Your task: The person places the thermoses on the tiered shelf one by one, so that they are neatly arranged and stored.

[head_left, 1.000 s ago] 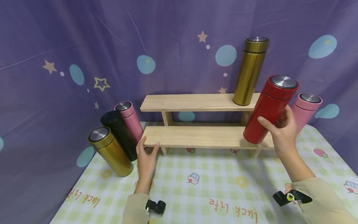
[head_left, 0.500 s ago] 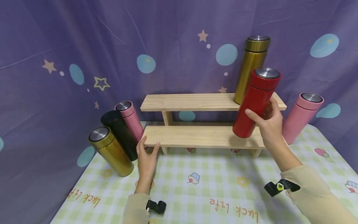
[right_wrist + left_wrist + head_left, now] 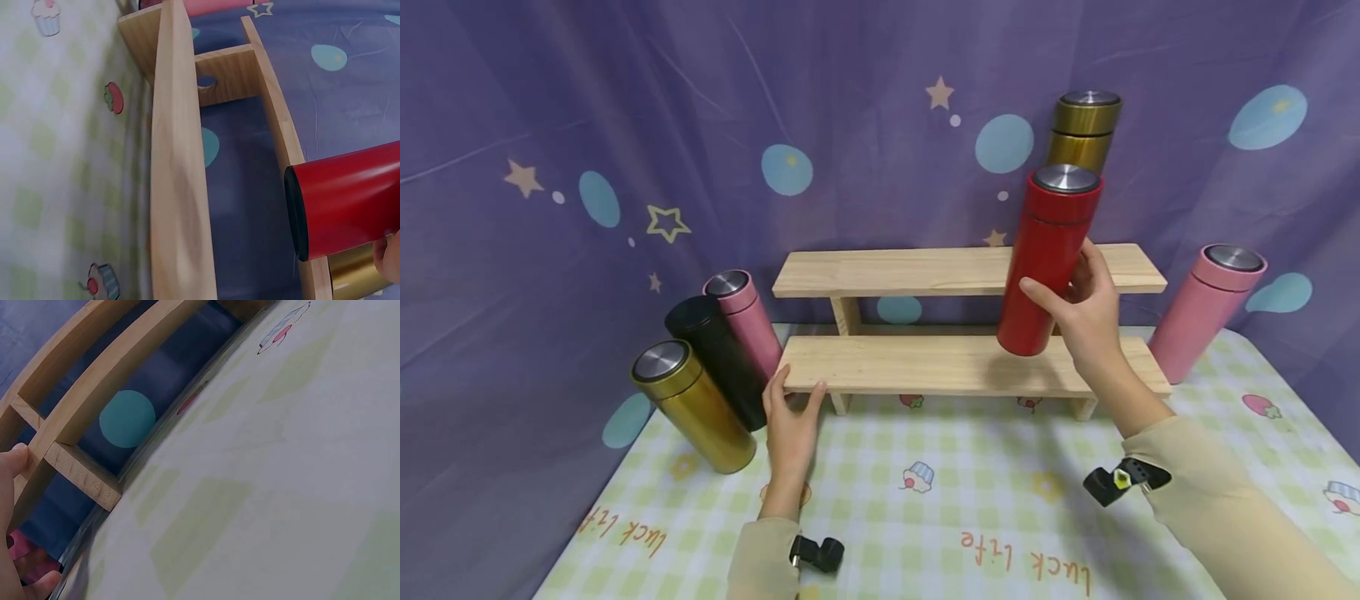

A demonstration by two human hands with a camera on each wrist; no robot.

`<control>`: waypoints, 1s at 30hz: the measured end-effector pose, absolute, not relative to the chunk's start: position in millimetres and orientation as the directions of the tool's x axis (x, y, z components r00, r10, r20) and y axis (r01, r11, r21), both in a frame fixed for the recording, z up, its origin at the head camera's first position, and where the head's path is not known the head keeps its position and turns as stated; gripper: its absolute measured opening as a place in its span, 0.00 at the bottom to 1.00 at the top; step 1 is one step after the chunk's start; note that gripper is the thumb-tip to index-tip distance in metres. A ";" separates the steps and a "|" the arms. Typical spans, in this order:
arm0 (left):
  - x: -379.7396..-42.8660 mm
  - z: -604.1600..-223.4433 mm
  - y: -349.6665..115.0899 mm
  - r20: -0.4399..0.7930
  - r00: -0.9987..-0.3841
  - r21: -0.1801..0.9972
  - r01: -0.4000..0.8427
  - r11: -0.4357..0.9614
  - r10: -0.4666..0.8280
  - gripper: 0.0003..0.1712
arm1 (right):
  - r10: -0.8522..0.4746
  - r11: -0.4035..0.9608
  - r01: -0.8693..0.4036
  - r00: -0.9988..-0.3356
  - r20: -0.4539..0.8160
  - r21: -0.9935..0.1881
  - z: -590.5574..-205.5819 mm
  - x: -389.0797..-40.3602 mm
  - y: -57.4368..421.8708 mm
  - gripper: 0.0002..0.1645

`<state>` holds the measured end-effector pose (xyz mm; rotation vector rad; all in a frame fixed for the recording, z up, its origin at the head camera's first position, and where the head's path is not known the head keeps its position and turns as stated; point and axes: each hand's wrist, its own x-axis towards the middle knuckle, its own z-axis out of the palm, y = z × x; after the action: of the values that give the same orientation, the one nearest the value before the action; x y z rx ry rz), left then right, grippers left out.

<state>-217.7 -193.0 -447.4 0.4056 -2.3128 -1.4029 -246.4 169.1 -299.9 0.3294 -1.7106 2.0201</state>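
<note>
My right hand (image 3: 1086, 317) grips a red thermos flask (image 3: 1048, 258) round its middle, thumb at the front, with the flask slightly tilted. It hangs over the lower board of a two-tier wooden shelf (image 3: 895, 367), and in the right wrist view the dark base of the red flask (image 3: 356, 200) shows above the boards. My left hand (image 3: 792, 433) holds the front left corner of the lower board between thumb and fingers. On the upper board stands a tall gold flask (image 3: 1078, 150), partly hidden behind the red one.
Left of the shelf stand a gold flask (image 3: 696, 408), a black flask (image 3: 718, 358) and a pink flask (image 3: 748, 321). Another pink flask (image 3: 1206, 312) stands by the right end. A checked cloth (image 3: 880, 533) covers the table, with a purple curtain (image 3: 865, 75) behind.
My right hand has carried the red flask leftward and a little upward, from the shelf's right end to in front of the tall gold flask. My left hand has stayed at the corner.
</note>
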 end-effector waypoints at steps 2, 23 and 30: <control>-218.4 -446.9 -192.9 0.186 -0.876 0.892 -0.039 0.450 -0.444 0.44 | 0.193 -0.118 -0.501 -0.859 0.475 -0.857 -296.1 -249.1 164.6 0.41; -220.1 -446.2 -192.4 0.199 -0.872 0.887 -0.033 0.460 -0.446 0.44 | 0.170 -0.031 -0.505 -0.853 0.493 -0.863 -266.9 -279.1 128.9 0.44; -219.3 -447.4 -192.7 0.201 -0.867 0.884 -0.039 0.465 -0.456 0.43 | 0.142 0.012 -0.505 -0.853 0.502 -0.863 -259.4 -290.1 120.1 0.44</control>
<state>-219.3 -192.7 -447.4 0.4148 -2.3063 -1.3765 -290.1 120.1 -259.4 0.3710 -1.8431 1.8925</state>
